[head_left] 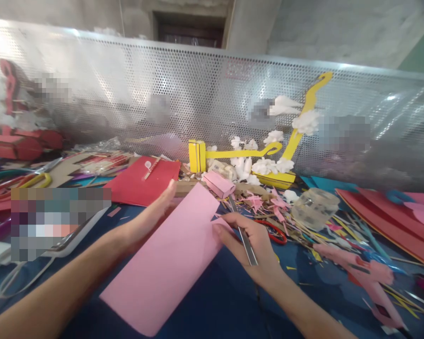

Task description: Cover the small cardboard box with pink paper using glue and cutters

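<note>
A pink sheet of card (166,263) slants across the middle, with a notch at its upper right edge. Beside and partly behind it is my left hand (144,219), one digit stretched out straight and the other fingers hidden by the card. The thumb and forefinger of my right hand (252,240) pinch the card by the notch. That same hand also holds a slim metal tool (247,247), whose exact kind I cannot make out. Just beyond the card lies a small folded pink box (219,183) among pink scraps (256,202).
Yellow card models with white tufts (268,179) stand before a perforated metal panel (198,80). Red-handled scissors (277,233), a roll of clear tape (316,207) and a pink glue gun (363,268) lie right. A phone (81,235) and red sheets (144,181) lie left.
</note>
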A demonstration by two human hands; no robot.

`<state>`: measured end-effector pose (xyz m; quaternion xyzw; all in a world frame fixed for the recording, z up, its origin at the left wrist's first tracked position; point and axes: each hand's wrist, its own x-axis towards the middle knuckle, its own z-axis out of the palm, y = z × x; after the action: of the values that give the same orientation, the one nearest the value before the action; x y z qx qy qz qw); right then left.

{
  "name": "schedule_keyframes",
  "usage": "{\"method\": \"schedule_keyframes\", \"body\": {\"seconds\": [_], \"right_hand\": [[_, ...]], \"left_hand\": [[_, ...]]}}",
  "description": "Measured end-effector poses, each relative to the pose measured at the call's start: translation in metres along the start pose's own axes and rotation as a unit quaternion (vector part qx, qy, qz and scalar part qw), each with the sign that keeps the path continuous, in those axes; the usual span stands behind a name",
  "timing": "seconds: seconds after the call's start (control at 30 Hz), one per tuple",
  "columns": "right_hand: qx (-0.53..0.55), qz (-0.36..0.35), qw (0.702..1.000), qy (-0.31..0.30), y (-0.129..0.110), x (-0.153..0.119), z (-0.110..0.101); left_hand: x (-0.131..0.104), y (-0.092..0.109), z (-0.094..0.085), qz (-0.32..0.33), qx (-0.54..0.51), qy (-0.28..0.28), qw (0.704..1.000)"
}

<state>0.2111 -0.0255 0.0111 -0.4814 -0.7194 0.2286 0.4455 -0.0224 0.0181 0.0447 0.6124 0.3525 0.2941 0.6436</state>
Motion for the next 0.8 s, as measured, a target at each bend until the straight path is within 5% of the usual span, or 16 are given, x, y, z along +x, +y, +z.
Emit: {"method": "schedule_keyframes", "body": {"seconds": [0.1, 0.27, 0.4, 0.8], "right_hand": [[0.006, 0.022, 0.999, -0.027, 0.003, 0.002, 0.001], [-0.027, 0.006, 0.999, -0.020, 0.006, 0.002, 0.001], [-0.012, -0.008, 1.000, -0.023, 0.007, 0.001, 0.001], [0.149, 0.078, 0.985, 0.029, 0.006, 0.006, -0.002]], "left_hand": [[-0.003, 0.002, -0.007, -0.045, 0.000, -0.017, 0.999], [0.009, -0.022, -0.004, 0.051, 0.134, 0.001, 0.990], [0.015, -0.034, -0.002, 0.058, 0.143, 0.007, 0.988], [0.010, -0.025, -0.002, 0.010, 0.168, -0.003, 0.986]]}}
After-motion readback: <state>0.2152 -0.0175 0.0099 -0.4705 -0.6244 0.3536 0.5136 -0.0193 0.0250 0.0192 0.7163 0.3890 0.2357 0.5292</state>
